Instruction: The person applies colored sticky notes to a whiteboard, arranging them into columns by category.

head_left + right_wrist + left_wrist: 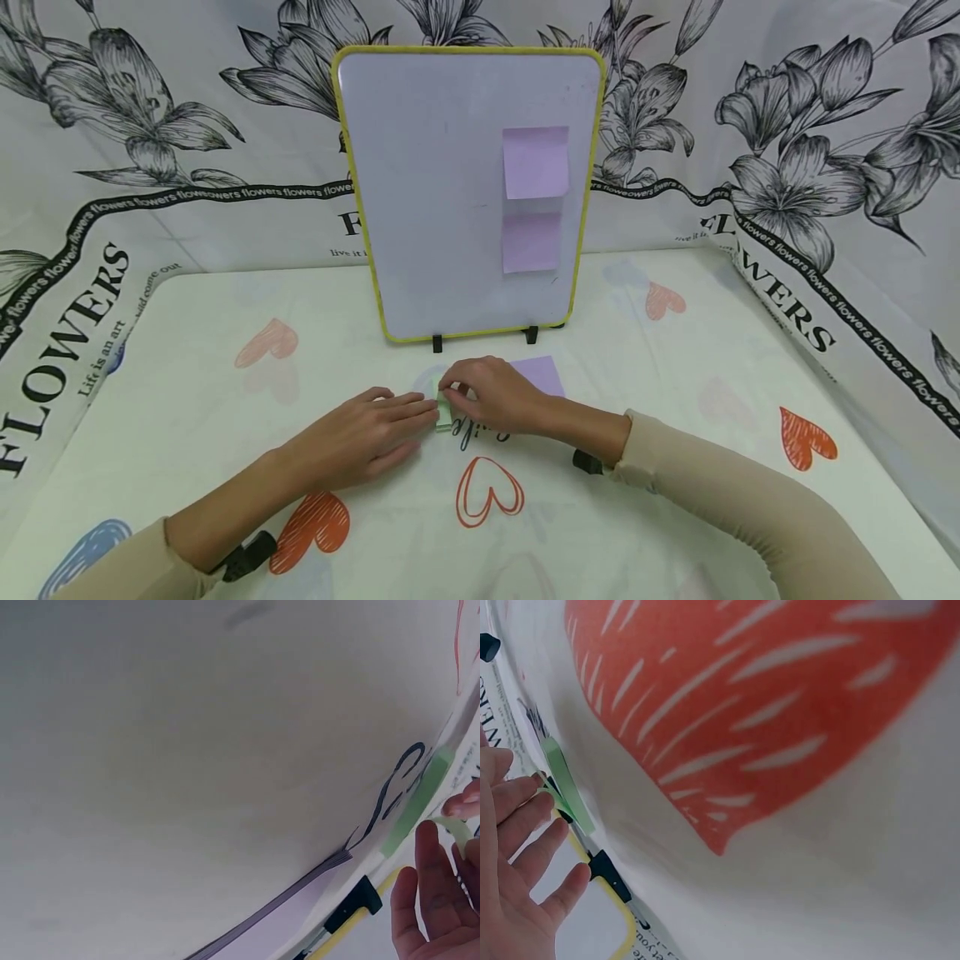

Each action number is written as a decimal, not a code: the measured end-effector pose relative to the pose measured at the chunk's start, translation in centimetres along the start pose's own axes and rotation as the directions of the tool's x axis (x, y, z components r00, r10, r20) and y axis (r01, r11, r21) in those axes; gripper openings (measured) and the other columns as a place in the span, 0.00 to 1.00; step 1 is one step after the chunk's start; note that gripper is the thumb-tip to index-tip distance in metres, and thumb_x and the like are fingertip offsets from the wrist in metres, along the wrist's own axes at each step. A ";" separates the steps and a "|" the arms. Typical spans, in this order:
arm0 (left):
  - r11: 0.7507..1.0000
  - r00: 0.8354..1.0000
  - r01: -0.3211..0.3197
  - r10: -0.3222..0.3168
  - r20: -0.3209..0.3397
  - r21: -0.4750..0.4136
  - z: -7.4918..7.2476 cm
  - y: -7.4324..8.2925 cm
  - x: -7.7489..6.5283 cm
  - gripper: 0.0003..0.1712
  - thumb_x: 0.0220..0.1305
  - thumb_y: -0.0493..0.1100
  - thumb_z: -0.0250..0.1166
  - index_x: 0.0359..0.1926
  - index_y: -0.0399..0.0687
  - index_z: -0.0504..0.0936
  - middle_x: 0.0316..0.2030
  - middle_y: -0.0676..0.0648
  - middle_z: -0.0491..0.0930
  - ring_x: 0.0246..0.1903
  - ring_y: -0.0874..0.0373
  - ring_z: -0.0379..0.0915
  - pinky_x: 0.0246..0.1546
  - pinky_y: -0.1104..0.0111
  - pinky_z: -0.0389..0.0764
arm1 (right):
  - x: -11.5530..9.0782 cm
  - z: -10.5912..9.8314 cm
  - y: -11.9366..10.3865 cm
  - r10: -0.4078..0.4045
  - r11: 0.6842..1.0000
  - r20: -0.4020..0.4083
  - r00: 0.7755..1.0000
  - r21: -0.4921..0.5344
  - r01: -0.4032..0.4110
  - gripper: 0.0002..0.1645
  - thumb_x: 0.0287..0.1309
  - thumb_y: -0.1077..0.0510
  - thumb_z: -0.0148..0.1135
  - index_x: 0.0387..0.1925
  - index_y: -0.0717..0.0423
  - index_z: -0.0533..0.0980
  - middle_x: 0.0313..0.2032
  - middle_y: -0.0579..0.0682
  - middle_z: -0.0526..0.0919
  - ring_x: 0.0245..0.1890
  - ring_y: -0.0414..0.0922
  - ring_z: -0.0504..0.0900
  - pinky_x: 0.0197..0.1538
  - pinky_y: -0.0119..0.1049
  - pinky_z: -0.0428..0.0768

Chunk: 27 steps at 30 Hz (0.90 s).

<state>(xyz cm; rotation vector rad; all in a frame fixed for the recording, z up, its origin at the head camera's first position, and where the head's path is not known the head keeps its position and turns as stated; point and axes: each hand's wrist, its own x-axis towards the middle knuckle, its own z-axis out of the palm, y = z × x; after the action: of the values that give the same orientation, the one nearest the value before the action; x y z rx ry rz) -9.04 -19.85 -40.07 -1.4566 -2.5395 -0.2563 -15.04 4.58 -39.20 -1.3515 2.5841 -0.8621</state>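
On the table, just in front of the whiteboard, both hands meet at a small green pad. Left hand: fingers extended, slightly bent and a little apart, thumb clear of them; fingertips lie at the pad's left edge. Whether they press on it cannot be told. Right hand: thumb and forefinger brought together at the pad's far end, pinching a raised green sheet; remaining fingers bent.

Condition of the pad: pale green, narrow, several leaves thick, lying flat with its long side running toward the board. The sheet stands away from it in a curl, seen from both wrists.

Beside the right hand, on its far side, lies a purple pad, partly covered by that hand; its layered edge shows in the right wrist view. Two purple notes are on the whiteboard's right half, one above the other, a narrow gap between. The board has a yellow rim and stands on black feet.
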 end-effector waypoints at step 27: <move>0.997 0.995 0.034 -0.040 0.088 0.071 0.4 -0.6 1.2 0.19 0.65 0.47 0.63 0.56 0.48 0.80 0.58 0.50 0.80 0.58 0.53 0.74 0.48 0.54 0.78 | 0.9 -0.7 -0.2 -0.026 0.990 -0.108 0.994 0.135 0.041 0.07 0.65 0.66 0.60 0.40 0.63 0.83 0.39 0.52 0.88 0.40 0.40 0.87 0.46 0.29 0.81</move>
<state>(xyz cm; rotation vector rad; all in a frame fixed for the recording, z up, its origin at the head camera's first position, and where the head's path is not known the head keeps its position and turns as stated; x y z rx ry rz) -10.20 -19.12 -40.16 -1.4274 -2.6203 -0.1097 -15.67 4.07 -38.39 -1.3496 2.5301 -1.1232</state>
